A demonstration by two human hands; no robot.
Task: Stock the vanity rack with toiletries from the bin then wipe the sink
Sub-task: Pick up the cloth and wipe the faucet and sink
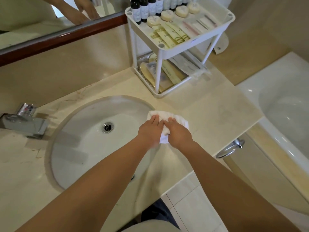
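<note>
**Both hands flat on the cloth at the sink's edge**

A chrome faucet (25, 121) stands left of the white sink (80, 148). At the basin's right rim, the left hand (149, 129) presses straight fingers onto a white cloth (181, 120) spread on the tabletop (217, 111). Just beside it, the right hand (178, 133) lies flat on the same cloth. Behind them, the white rack (189, 47) holds toiletries (168, 36) on both tiers.

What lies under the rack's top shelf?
The lower shelf holds cream sachets and clear-wrapped packets. The top shelf covers its rear part, so anything there cannot be seen.
</note>
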